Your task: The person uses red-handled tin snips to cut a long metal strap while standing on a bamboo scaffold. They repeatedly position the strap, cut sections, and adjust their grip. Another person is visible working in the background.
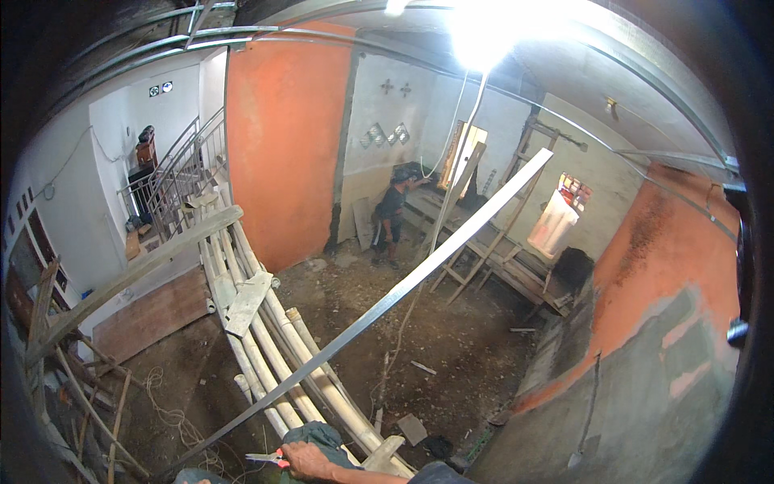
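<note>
My right hand (pixel 307 461) is at the bottom edge, its fingers closed round the red handle of a pair of snips (pixel 264 458). The metal jaws point left. The hand lies against the dark cloth over my knee (pixel 322 436). My left hand does not show. A long, pale metal profile (pixel 395 294) slants from the lower left up to the right, passing over a platform of bamboo poles (pixel 278 343). Its lower end is near the bottom edge, left of the snips; what supports it cannot be made out.
A wooden plank (pixel 145 274) crosses the platform's far end. Far below, a person (pixel 393 214) stands by wooden trestles (pixel 500 262). Metal ceiling channels (pixel 669 77) and a bright lamp (pixel 482 40) hang overhead. Tangled cord (pixel 173 415) lies at left; an orange wall (pixel 286 145) stands ahead.
</note>
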{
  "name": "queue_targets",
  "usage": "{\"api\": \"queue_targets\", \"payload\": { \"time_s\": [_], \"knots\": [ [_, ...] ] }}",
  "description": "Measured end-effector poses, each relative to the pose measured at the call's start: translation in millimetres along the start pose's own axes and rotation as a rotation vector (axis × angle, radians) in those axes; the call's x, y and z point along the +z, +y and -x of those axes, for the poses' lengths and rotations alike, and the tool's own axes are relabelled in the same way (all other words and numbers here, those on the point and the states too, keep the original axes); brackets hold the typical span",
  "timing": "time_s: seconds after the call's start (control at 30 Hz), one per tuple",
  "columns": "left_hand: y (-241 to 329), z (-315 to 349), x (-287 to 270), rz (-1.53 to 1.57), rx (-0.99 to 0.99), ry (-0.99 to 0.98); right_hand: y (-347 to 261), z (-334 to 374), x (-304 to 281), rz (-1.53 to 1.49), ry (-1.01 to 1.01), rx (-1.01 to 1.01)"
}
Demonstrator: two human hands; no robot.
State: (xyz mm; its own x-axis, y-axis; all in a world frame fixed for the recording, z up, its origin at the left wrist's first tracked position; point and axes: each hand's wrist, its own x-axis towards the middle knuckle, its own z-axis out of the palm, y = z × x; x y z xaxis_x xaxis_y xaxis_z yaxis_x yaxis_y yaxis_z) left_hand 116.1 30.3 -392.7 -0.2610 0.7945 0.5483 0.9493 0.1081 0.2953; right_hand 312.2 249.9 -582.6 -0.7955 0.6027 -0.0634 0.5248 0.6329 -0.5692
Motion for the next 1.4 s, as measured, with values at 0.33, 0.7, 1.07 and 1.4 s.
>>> {"api": "queue_targets", "payload": {
  "time_s": [0.33,0.7,1.07,1.4],
  "knots": [
    [-9,5,-7,0.06,0.033,0.105,-15,-6,-36,-0.118,-0.129,0.169],
    [-33,71,-11,0.345,-1.079,0.877,-5,-29,-49,-1.208,-0.195,0.657],
    [-94,101,-8,1.407,-1.333,1.227,-152,-27,-80,-1.672,-0.617,0.331],
    [-112,69,-16,1.404,-1.297,1.15,-165,-25,-78,-1.687,-0.507,0.357]
  ]
}}
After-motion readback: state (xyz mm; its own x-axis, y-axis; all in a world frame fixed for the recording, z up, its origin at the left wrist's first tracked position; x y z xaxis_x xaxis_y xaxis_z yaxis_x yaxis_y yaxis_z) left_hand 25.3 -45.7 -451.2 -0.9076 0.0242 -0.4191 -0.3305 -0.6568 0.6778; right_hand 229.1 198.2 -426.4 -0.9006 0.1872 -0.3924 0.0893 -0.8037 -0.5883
